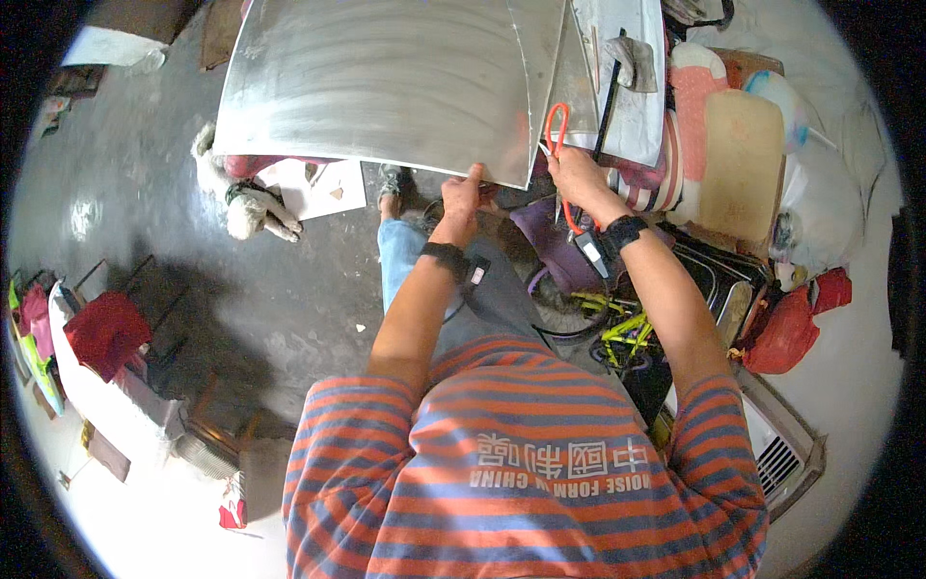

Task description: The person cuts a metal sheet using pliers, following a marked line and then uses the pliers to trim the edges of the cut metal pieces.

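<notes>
A large, thin grey sheet [386,87], shiny like metal, spreads in front of me. At its near edge, close to the right corner, is my left hand [461,205], closed with the thumb on top; its other fingers are mostly hidden. Just right of that corner, my right hand [577,179] is closed around a pair of scissors [557,121] with orange handles. One orange loop sticks up beyond the fingers, and more orange shows below by the wrist. Both wrists wear black bands, with small devices hanging beside them.
A white board [622,116] with a black rod [610,96] and grey cloth lies right of the sheet. Further right are cushions and a beige container [743,164]. A small yellow-green bicycle [627,333] stands below my right arm. A pale dog [249,207] is on the floor left.
</notes>
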### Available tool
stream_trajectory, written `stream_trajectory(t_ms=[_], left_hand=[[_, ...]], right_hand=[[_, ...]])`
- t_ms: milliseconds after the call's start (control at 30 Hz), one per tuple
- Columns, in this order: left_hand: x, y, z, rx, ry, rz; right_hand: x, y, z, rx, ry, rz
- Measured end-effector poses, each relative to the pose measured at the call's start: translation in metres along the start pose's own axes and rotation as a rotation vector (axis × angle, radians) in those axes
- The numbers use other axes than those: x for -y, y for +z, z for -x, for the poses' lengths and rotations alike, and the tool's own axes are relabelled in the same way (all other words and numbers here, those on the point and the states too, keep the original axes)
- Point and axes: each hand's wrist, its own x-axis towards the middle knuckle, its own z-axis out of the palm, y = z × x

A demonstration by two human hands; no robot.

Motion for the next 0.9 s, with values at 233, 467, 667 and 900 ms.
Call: stream_trajectory(t_ms=[233,467,667,900], left_hand=[[0.001,0.0,0.0,0.024,0.01,-0.04],[0.002,0.002,-0.001,0.014,0.005,0.012],[0.001,0.004,0.001,-0.027,0.04,0.027],[-0.005,0.01,0.01,-0.093,0.006,-0.087]], right_hand=[[0.008,0.009,-0.01,0.078,0.06,0.037],[0.007,0.014,-0.012,0.048,0.063,0.048],[0.012,0.013,-0.025,0.14,0.106,0.039],[0.021,0.006,-0.037,0.221,0.117,0.084]])
